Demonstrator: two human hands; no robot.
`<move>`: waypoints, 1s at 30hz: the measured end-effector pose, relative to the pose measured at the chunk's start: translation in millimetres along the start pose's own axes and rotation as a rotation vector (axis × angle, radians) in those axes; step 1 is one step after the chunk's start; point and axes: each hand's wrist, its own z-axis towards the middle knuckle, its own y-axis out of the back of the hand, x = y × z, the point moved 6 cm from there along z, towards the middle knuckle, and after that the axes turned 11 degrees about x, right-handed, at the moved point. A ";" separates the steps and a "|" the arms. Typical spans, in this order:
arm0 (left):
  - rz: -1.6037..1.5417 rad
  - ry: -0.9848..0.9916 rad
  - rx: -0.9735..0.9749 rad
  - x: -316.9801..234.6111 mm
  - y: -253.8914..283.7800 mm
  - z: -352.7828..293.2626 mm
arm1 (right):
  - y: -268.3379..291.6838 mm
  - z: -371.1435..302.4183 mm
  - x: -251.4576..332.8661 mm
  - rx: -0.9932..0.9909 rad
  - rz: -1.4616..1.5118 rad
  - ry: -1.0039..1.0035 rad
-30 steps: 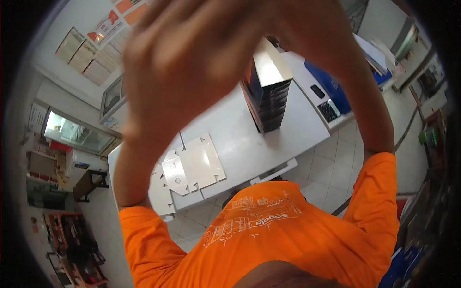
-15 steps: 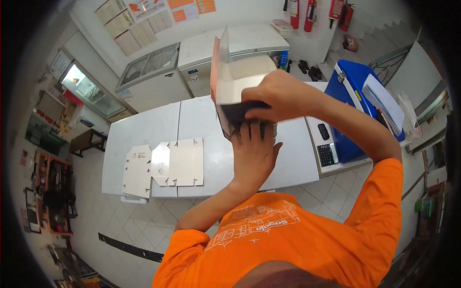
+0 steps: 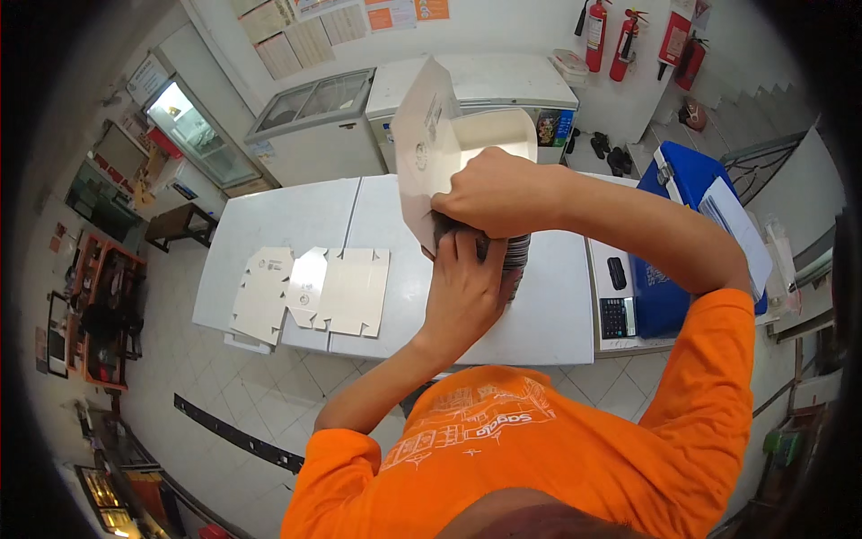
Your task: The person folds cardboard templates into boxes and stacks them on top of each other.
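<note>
A partly folded cardboard box (image 3: 489, 130) stands at the middle of the white table, pale inside, with a dark striped outer wall. Its tall lid panel (image 3: 422, 148) rises at the left, tilted outward. My right hand (image 3: 503, 193) is closed over the near edge at the left front corner, its fingertips largely hidden. Against the near outer wall, my left hand (image 3: 467, 278) grips from below, fingers pointing up and thumb along the right side. To the left, an unfolded flat carton (image 3: 310, 292) with notched edges lies on the table.
Behind the white table (image 3: 287, 211) stand a chest freezer (image 3: 319, 126) and a second white one. At the right are a blue case (image 3: 669, 260) with papers and a black calculator (image 3: 618, 317). Red fire extinguishers (image 3: 626, 45) hang on the back wall.
The lid panel has swung outward, showing more of its inner face. My right hand has moved left to the box's front corner. My left hand still grips the near wall.
</note>
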 end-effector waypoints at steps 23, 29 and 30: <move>0.360 -0.120 -0.081 -25.2 6.4 61.0 | -67.4 43.6 -160.9 -0.209 0.236 -0.356; 0.390 -0.154 -0.068 -15.2 -7.1 83.0 | -89.1 51.0 -180.9 -0.267 0.272 -0.366; 0.389 -0.163 -0.063 -14.6 -7.4 85.1 | -87.4 50.3 -179.8 -0.253 0.235 -0.349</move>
